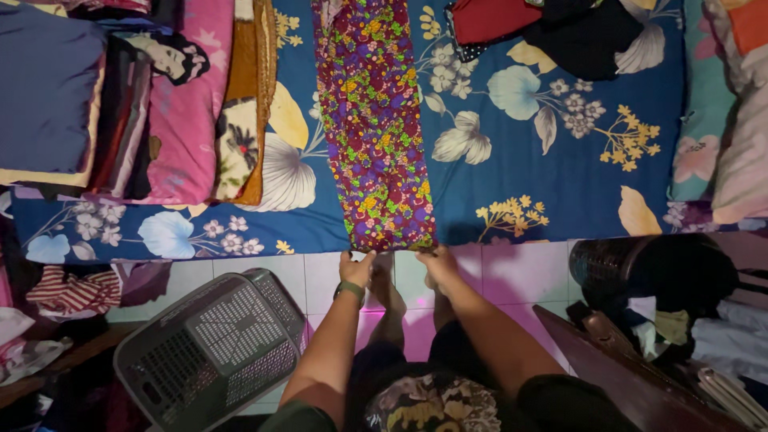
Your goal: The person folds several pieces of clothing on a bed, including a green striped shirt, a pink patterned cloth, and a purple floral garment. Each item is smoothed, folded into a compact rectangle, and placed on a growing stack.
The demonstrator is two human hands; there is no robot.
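A long, narrow folded cloth (374,120) with a busy purple, green and yellow flower print lies lengthwise on a blue floral bedsheet (552,184). My left hand (356,268), with a green wristband, pinches the cloth's near left corner at the mattress edge. My right hand (438,264) grips the near right corner. Both hands are closed on the cloth's hem. My feet stand on the white tiled floor just under the hands.
Stacks of folded clothes (120,104) lie on the bed at left. Dark and red garments (552,28) lie at the top right. A grey plastic laundry basket (212,348) stands on the floor at lower left. A dark round basket (612,268) and a wooden piece (632,376) are at right.
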